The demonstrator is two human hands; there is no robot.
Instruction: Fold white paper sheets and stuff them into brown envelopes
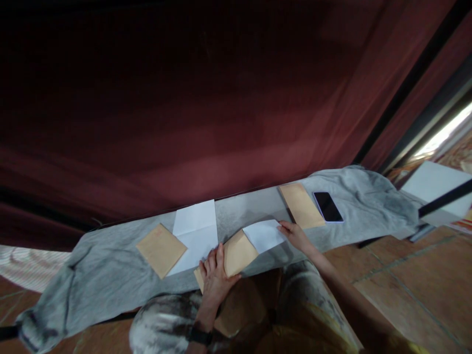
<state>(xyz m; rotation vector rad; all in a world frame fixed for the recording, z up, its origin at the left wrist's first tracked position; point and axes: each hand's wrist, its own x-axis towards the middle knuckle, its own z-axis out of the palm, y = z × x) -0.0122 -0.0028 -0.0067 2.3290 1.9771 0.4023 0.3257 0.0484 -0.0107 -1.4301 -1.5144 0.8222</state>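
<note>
A brown paper envelope (236,255) lies slanted on the grey cloth in front of me. My left hand (216,278) rests on its lower left part with the fingers spread, pressing it down. A folded white sheet of paper (266,235) sticks out of the envelope's right end, its inner part hidden. My right hand (295,236) pinches the outer right corner of this sheet. To the left, a larger white sheet with a crease (195,226) lies partly beneath another brown envelope (161,250).
A grey cloth (110,260) covers the narrow bench. Towards its right end lie a third brown envelope (302,205) and a phone (328,206). A dark red fabric panel (236,123) rises along the back edge. Tiled floor (413,275) shows at right.
</note>
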